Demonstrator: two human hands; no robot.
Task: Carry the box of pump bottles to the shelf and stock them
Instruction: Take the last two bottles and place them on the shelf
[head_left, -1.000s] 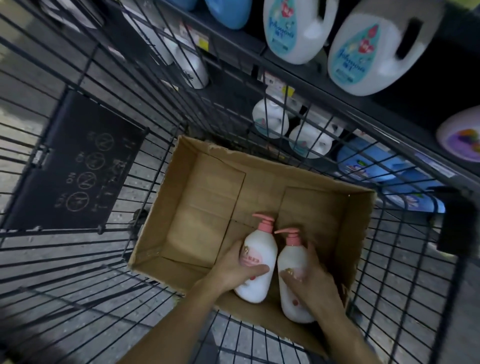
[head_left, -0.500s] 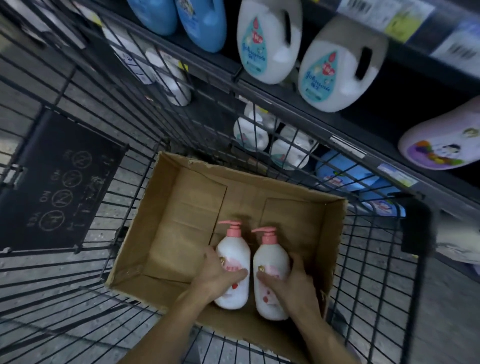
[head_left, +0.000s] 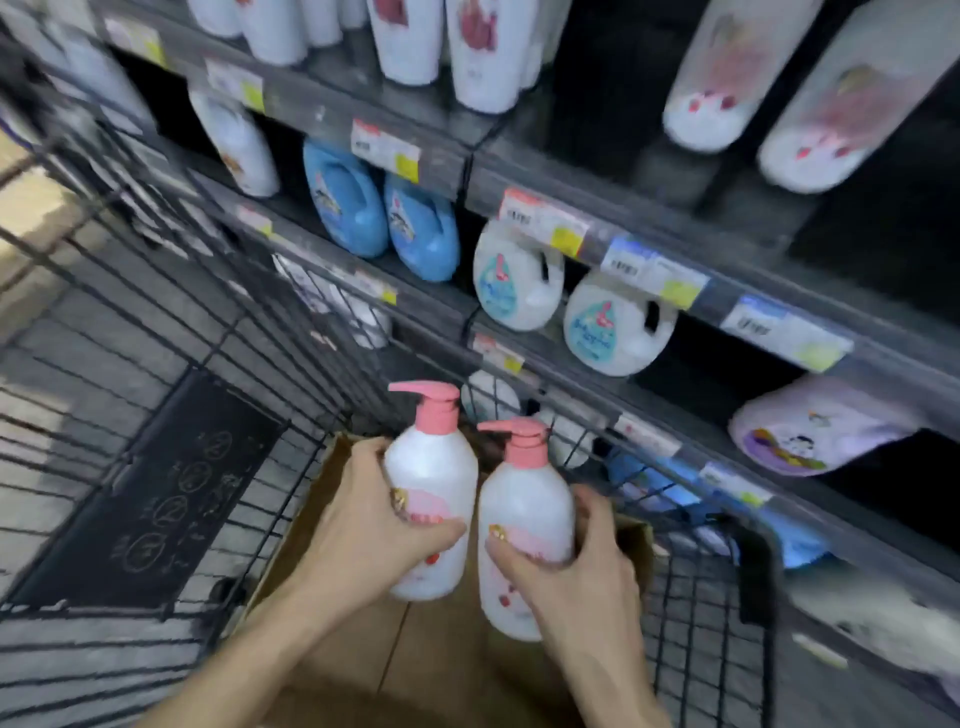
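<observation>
Both white bottles (head_left: 431, 499) (pink pumps) stand upright, one per hand.

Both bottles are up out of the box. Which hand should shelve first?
Probably the right hand: its pump bottle is on the side nearer the shelves. The left hand would reach across it.

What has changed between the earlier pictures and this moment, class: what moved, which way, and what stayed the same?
Both pump bottles have been lifted up out of the cardboard box: the left hand raises the left bottle, the right hand the right bottle. The view has tilted up toward the shelf. Unchanged: each hand keeps its grip on its bottle, and the box stays in the wire cart.
</observation>
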